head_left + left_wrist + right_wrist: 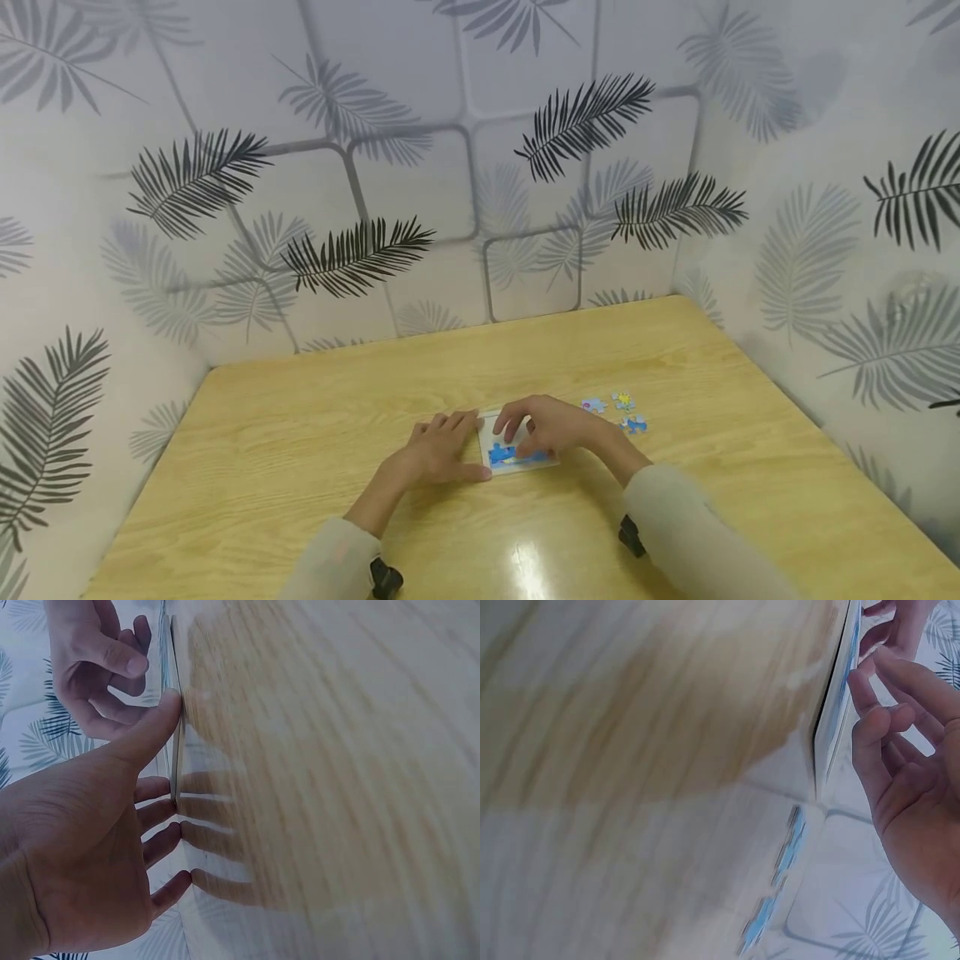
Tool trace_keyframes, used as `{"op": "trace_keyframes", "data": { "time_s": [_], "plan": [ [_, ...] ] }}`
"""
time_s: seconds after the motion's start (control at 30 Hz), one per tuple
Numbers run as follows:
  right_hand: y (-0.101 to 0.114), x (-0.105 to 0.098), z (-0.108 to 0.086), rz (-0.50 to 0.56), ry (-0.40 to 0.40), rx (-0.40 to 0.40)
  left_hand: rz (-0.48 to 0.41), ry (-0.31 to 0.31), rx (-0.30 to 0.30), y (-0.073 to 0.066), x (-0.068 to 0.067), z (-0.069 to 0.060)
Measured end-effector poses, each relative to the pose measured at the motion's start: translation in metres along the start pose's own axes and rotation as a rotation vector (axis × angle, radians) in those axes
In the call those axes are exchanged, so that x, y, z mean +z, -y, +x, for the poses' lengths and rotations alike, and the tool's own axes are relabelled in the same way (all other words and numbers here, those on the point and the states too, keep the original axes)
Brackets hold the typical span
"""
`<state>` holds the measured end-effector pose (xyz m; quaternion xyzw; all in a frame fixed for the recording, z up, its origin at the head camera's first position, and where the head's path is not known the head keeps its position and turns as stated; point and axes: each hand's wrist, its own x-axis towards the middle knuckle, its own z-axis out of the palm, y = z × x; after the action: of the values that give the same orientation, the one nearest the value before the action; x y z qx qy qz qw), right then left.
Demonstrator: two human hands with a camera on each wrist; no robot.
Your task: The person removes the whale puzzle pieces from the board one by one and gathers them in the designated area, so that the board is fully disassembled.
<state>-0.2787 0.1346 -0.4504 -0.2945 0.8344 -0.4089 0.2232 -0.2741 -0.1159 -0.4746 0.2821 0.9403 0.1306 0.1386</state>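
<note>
A shallow white puzzle tray (487,433) lies on the table, with joined blue puzzle pieces (501,455) along its near side. My left hand (442,454) is spread at the tray's left end. Its thumb touches the near corner and its fingertips rest at the left edge and on the tabletop. Over the tray is my right hand (555,425), fingers bent and one fingertip at the tray's face in the right wrist view; no piece shows between the fingers. It covers much of the tray. The left wrist view shows the tray (177,750) edge-on.
Loose puzzle pieces lie right of the tray: one with a pink spot (593,405), a yellow-patterned one (623,401) and a blue one (633,425). The wooden table (300,467) meets patterned walls (420,192) at its back and sides.
</note>
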Motion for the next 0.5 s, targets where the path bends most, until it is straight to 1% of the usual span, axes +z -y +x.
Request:
{"op": "trace_keyframes", "data": {
  "time_s": [0.1,0.17,0.33,0.5],
  "plan": [
    [0.003,0.002,0.002,-0.014,-0.005,0.0,0.009,-0.014,0.019,-0.002,-0.001,0.001],
    [0.004,0.004,0.005,-0.033,-0.01,-0.006,0.006,-0.024,0.021,-0.002,-0.001,0.0],
    [0.006,0.013,0.011,-0.065,0.005,-0.011,-0.019,-0.003,0.003,0.005,0.003,-0.001],
    [0.007,0.016,0.011,-0.116,-0.005,0.013,-0.026,-0.014,0.026,0.006,0.007,0.004]
  ]
}}
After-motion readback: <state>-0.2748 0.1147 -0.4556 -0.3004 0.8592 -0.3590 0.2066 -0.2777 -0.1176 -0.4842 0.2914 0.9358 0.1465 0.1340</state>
